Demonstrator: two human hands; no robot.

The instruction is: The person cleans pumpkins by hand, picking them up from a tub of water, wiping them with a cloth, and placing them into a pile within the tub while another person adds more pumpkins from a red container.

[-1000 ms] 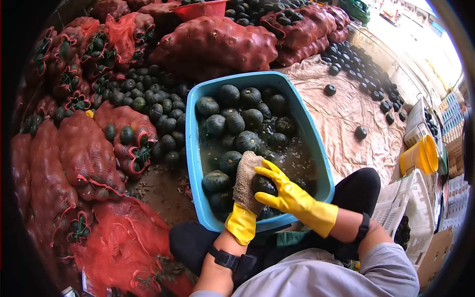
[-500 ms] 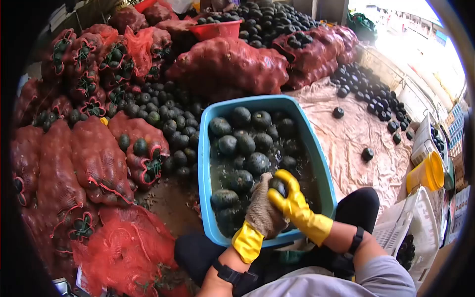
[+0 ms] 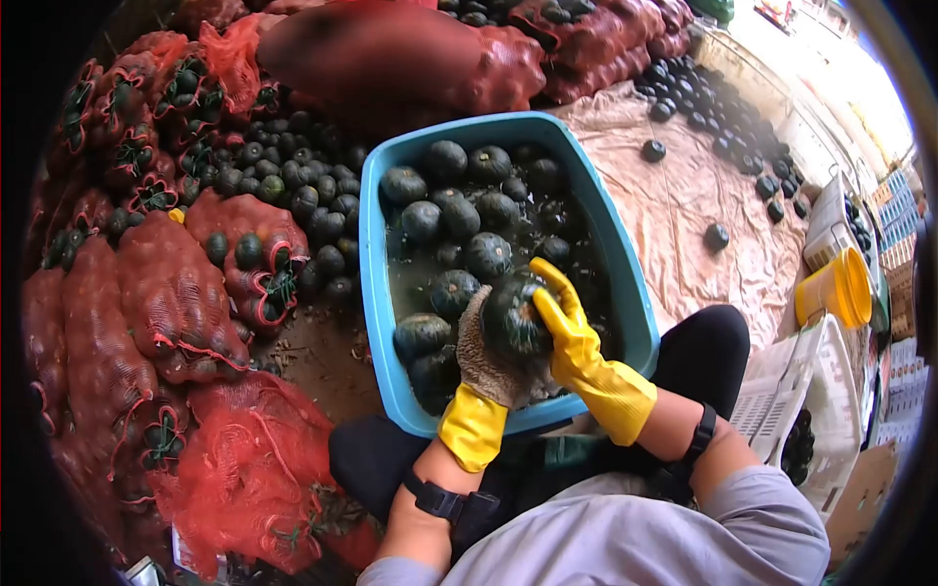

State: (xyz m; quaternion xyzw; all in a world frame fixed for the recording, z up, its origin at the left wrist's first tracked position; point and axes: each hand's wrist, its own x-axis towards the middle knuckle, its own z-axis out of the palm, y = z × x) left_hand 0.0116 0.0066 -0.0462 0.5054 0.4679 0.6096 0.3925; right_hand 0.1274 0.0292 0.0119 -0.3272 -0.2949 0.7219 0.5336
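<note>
- The left hand (image 3: pixel 489 356) wears a nubbly, brown-grey cloth covering (image 3: pixel 476 354) over a smooth yellow rubber glove; it is curved, cupping the near left side of a held squash (image 3: pixel 515 317).
- The right hand (image 3: pixel 586 361), in a glossy yellow rubber glove, is partly open, its fingers spread and bent against the squash's right side.
- That squash is round, dark green and wet-looking, with paler streaks; it is held between both hands over the near part of a tub (image 3: pixel 373 322).
- The tub is blue, rectangular with rounded corners and a thick smooth rim; it holds murky water (image 3: pixel 415 283) and more squashes (image 3: pixel 489 254), plump and faintly ribbed.
- Left of the tub lies a heap of loose squashes (image 3: pixel 303 200), beside bulging red mesh sacks (image 3: pixel 176 293) and a crumpled, filmy red net (image 3: pixel 244 469).
- To the right, a wrinkled, pale pinkish sheet (image 3: pixel 674 205) bears scattered squashes (image 3: pixel 716 236).
- Nearer the person's knee stand a round yellow bucket (image 3: pixel 831 290) and a slotted white plastic crate (image 3: pixel 831 400).
</note>
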